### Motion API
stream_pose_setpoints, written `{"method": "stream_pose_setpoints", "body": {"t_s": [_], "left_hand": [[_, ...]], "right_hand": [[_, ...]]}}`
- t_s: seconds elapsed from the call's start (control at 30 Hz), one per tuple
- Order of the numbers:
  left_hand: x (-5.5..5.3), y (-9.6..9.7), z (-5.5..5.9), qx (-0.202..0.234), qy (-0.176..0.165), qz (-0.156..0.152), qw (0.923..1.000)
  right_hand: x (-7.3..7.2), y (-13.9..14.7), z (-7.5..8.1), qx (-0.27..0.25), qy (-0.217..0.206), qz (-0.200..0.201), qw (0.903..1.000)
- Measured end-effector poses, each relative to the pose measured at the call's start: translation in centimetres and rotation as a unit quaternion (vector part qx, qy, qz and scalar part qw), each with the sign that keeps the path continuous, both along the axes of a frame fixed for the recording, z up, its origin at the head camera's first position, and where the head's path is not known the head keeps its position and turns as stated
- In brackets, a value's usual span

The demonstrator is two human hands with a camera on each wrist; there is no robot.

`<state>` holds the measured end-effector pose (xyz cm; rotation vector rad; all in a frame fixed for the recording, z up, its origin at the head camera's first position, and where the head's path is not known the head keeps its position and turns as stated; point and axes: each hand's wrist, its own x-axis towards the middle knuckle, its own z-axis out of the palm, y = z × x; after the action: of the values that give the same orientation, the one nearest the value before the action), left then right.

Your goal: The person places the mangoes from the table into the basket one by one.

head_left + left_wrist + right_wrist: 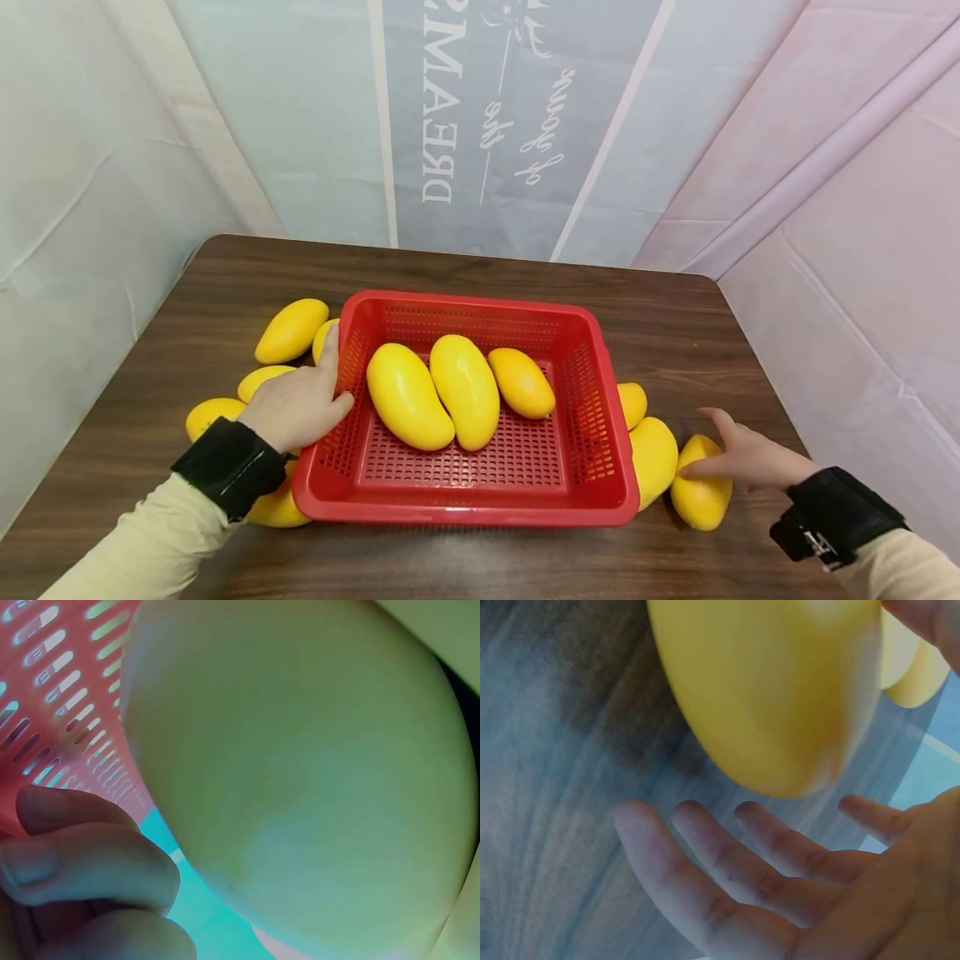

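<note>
A red plastic basket (465,514) with slotted walls stands on the table, holding a large mango (408,400), another large mango (467,392) and a smaller mango (522,383). My left hand (296,407) grips its left rim, thumb over the edge and index finger pointing away. In the left wrist view, curled fingers (90,862) lie by the slotted wall, and a mango (300,772) fills much of the picture. My right hand (761,457) is spread beside a mango (703,498) right of the basket, thumb at its top; in the right wrist view the fingers are extended below the mango (772,697).
Several mangoes lie left of the basket, among them one at the back (291,331) and one in front (277,506). Another mango (654,462) and a smaller one (633,402) lie against its right side. Printed cloth (502,125) hangs behind the dark wooden table (450,562).
</note>
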<state>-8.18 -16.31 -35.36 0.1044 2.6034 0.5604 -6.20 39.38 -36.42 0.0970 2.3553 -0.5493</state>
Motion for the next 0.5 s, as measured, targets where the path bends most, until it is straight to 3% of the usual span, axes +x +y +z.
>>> {"method": "stream_pose_setpoints", "body": {"t_s": [0.27, 0.5], "left_hand": [[0.1, 0.1, 0.1, 0.001, 0.001, -0.002, 1.0], [0.1, 0.0, 0.2, 0.008, 0.003, 0.0, 1.0]], "right_hand": [[0.8, 0.0, -0.6, -0.025, -0.043, -0.043, 0.9979], [1.4, -0.4, -1.4, -0.041, -0.046, -0.067, 0.9958]]}}
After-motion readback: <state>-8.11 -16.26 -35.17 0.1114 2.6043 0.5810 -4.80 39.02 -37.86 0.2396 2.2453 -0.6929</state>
